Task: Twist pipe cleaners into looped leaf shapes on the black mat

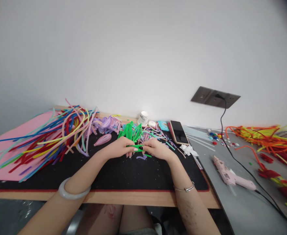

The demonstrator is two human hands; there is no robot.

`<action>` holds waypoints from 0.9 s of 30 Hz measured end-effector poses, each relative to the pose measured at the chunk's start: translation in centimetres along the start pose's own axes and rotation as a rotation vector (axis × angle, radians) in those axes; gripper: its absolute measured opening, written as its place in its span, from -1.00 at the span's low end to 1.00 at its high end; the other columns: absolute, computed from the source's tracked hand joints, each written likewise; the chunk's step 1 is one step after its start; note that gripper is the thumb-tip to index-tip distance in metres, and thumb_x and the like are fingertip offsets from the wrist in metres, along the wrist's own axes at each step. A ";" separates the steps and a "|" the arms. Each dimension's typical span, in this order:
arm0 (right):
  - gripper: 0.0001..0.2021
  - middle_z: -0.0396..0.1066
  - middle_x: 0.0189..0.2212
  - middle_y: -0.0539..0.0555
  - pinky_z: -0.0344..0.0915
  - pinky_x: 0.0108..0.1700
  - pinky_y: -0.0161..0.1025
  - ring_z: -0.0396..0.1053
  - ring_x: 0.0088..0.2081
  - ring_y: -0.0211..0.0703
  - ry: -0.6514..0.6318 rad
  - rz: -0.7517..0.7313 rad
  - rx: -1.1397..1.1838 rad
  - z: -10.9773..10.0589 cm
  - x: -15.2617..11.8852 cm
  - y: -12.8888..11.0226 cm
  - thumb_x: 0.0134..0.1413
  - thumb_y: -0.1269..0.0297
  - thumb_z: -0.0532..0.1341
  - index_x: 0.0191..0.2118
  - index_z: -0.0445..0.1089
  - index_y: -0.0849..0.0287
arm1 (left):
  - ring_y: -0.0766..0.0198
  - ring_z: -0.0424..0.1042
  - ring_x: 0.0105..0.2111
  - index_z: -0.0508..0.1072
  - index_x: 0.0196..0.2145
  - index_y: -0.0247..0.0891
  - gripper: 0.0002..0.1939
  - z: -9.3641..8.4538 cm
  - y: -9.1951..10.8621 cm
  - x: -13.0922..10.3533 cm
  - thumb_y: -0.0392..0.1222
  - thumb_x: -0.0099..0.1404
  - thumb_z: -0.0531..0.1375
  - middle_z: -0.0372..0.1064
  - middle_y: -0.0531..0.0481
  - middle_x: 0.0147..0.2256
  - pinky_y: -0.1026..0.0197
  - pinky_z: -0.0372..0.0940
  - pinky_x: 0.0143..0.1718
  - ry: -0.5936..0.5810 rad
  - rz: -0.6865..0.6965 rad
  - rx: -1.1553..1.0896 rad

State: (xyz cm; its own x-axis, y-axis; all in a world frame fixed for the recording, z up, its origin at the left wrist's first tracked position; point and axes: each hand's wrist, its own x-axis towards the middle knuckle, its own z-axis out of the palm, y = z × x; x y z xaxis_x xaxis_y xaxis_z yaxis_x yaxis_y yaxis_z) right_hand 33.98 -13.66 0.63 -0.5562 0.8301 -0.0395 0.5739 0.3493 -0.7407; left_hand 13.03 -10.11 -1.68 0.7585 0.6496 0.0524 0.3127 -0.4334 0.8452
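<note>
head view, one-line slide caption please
The left hand and right hand hold a green strip over a black mat, looped green strips just beyond.

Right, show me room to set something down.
Mostly bare: black mat between left hand, right hand and red front edge; grey table before the glue gun, left of its cord. Crowded: mat's back with green loops, and pink sheet heaped with fuzzy stems.

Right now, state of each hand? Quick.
Left hand: closed, pinching a green strip between thumb and fingers.
Right hand: closed, pinching the same green strip just beside it.
</note>
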 end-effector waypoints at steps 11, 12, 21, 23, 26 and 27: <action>-0.75 0.16 -0.61 -0.06 0.04 -0.44 -0.38 0.11 -0.53 -0.34 -0.060 -0.083 -0.080 0.9 0.5 -0.1 0.12 0.33 0.05 -0.56 0.25 0.24 | 0.35 0.33 -0.56 0.35 -0.53 -0.28 -0.66 0.6 1.3 0.0 -0.04 0.27 0.00 0.34 0.05 -0.61 0.35 0.19 -0.45 -0.291 -0.007 -0.037; -0.75 0.16 -0.61 -0.07 0.04 -0.43 -0.39 0.10 -0.53 -0.35 -0.076 -0.073 -0.074 0.9 0.5 -0.2 0.12 0.33 0.05 -0.55 0.25 0.25 | 0.35 0.31 -0.57 0.33 -0.51 -0.28 -0.67 0.6 1.3 0.0 -0.03 0.27 0.00 0.30 0.07 -0.63 0.35 0.18 -0.46 -0.311 -0.029 -0.051; -0.78 0.14 -0.59 -0.07 0.07 -0.41 -0.40 0.11 -0.52 -0.35 -0.167 -0.025 -0.053 -0.4 -0.5 -0.6 0.15 0.39 -0.02 -0.49 0.24 0.24 | 0.35 0.27 -0.53 0.26 -0.49 -0.28 -0.66 -0.1 1.5 -0.4 -0.02 0.30 -0.06 0.25 0.08 -0.58 0.33 0.17 -0.42 -0.355 -0.052 -0.043; -0.79 0.19 -0.56 -0.05 0.08 -0.39 -0.39 0.14 -0.49 -0.34 -0.133 -0.039 -0.077 0.2 -0.2 -0.5 0.13 0.42 -0.01 -0.49 0.25 0.24 | 0.33 0.31 -0.50 0.29 -0.47 -0.29 -0.69 0.1 1.6 -0.3 -0.04 0.29 -0.04 0.28 0.06 -0.56 0.32 0.19 -0.40 -0.357 -0.064 -0.021; -0.80 0.25 -0.53 -0.03 0.09 -0.36 -0.39 0.17 -0.47 -0.33 -0.103 -0.055 -0.106 0.9 0.3 -0.5 0.11 0.45 0.00 -0.47 0.29 0.24 | 0.33 0.31 -0.52 0.30 -0.46 -0.30 -0.70 0.5 1.6 0.0 -0.06 0.28 -0.05 0.27 0.07 -0.59 0.32 0.19 -0.42 -0.335 -0.087 0.013; -0.80 0.26 -0.53 -0.03 0.09 -0.35 -0.38 0.18 -0.46 -0.33 -0.099 -0.059 -0.113 1.0 0.4 -0.5 0.12 0.45 0.00 -0.47 0.29 0.24 | 0.34 0.29 -0.54 0.30 -0.46 -0.30 -0.69 0.6 1.5 0.1 -0.05 0.28 -0.05 0.24 0.08 -0.60 0.32 0.18 -0.44 -0.328 -0.086 0.015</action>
State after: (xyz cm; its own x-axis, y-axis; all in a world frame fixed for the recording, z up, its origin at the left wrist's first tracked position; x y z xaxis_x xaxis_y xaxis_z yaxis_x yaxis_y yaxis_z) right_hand 32.88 -13.99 0.29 -0.6441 0.7619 -0.0683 0.5994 0.4472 -0.6639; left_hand 13.92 -11.05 -0.69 0.8716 0.4499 -0.1947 0.3901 -0.3962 0.8312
